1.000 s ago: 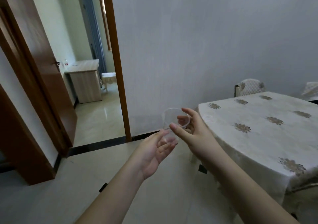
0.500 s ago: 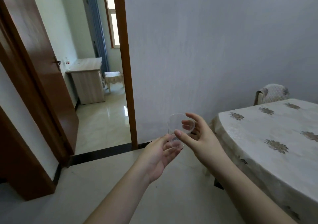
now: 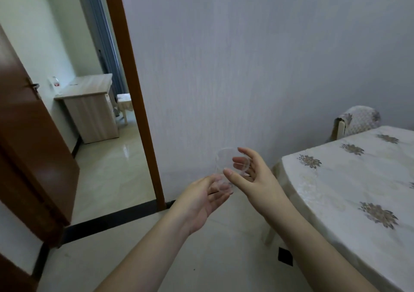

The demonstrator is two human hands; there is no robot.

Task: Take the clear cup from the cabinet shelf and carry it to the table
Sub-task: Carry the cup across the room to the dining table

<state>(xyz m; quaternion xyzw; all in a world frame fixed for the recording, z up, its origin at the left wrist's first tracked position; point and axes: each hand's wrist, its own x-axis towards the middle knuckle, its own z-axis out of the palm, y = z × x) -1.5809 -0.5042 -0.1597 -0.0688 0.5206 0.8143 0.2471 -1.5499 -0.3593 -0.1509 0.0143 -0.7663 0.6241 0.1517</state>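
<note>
The clear cup (image 3: pixel 225 165) is held in mid-air in front of the grey wall, its open mouth tilted toward me. My right hand (image 3: pixel 253 176) grips its side with thumb and fingers around the rim. My left hand (image 3: pixel 205 196) cups the cup's base from below, palm up. The table (image 3: pixel 349 186), covered with a white cloth with gold flower motifs, stands to the right of both hands. The cup is well left of the table's edge and above the floor. No cabinet is in view.
A covered chair (image 3: pixel 356 121) stands against the wall behind the table. A brown door frame (image 3: pixel 134 94) and an open brown door (image 3: pixel 29 139) lie to the left, leading to a room with a wooden desk (image 3: pixel 89 107). Pale tile floor stretches below.
The view has swung left and slightly up, so the table shifted toward the right edge. Both hands keep the same hold on the cup.
</note>
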